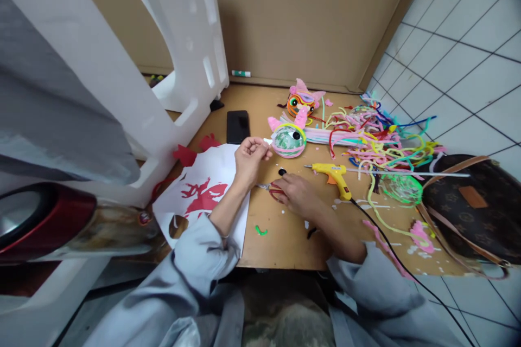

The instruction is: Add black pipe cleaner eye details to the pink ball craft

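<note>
A small white piece point(267, 141) is pinched between the fingertips of my left hand point(248, 160); it looks like paper. Just beyond it sits a round, clear-and-green fish figure point(287, 143) with a black eye and pipe-cleaner trim. My right hand point(296, 192) is curled over the red handles of a pair of scissors point(275, 191), low on the table with the blades pointing left. A black round bit point(282, 172) lies just past my right fingers. Under my left forearm is a white sheet point(228, 165) with red shapes.
A yellow glue gun point(336, 176) lies to the right, its black cord running off the front. Behind are an orange fish figure point(301, 103), a heap of pipe cleaners point(378, 133) and a phone point(238, 127). A brown bag point(476, 200) stands at the right edge.
</note>
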{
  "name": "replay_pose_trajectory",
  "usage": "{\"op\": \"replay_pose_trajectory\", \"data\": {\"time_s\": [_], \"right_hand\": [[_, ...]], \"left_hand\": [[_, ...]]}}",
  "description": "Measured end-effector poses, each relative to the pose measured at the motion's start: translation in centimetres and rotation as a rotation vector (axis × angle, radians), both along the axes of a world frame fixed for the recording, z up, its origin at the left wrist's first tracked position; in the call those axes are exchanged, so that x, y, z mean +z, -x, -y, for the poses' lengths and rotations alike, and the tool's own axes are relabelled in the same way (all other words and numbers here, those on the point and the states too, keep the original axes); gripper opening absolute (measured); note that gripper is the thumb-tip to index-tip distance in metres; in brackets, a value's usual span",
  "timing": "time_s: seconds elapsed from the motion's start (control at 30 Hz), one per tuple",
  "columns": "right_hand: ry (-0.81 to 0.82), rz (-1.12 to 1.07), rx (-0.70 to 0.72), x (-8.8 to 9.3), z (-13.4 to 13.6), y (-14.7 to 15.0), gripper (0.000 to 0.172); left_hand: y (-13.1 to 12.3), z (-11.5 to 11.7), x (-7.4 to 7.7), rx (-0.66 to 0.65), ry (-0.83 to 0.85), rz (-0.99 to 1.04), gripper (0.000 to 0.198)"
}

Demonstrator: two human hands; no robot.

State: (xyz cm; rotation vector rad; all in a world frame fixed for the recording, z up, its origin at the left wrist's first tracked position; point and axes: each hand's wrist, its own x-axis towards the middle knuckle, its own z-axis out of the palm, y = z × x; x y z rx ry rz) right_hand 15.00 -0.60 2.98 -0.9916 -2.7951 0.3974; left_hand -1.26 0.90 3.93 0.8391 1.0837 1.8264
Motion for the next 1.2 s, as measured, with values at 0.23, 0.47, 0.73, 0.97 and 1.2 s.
{"op": "replay_pose_trajectory", "data": {"time_s": [0.23, 0.47, 0.73, 0.97, 1.2], "right_hand": [[0.026, 0.003, -0.012, 0.7, 0.1, -0.3, 0.026], [0.546, -0.334, -0.097, 1.5, -1.8, -2.5, 0.041], [0.967, -0.891, -0.221, 2.0, -1.9, -2.6, 0.049], [0.832, -0.993, -0.289, 0.4, -1.3, -0.6, 0.047], [0.611, -0.956, -0.273, 0.9, -0.8, -0.4, 0.035]], "left_hand": [[-0.3, 0.3, 0.5, -0.136, 0.085, 0.253, 0.038], [0.6, 0.6, 1.5, -0.131, 0.13, 0.358, 0.026], [0.8, 0.5, 1.7, -0.152, 0.108, 0.459, 0.024], [-0.6, 0.6, 0.5, -0.276, 0.156, 0.573, 0.01], [-2.0, 1.1, 0.1, -0.396, 0.173, 0.679, 0.01]]}}
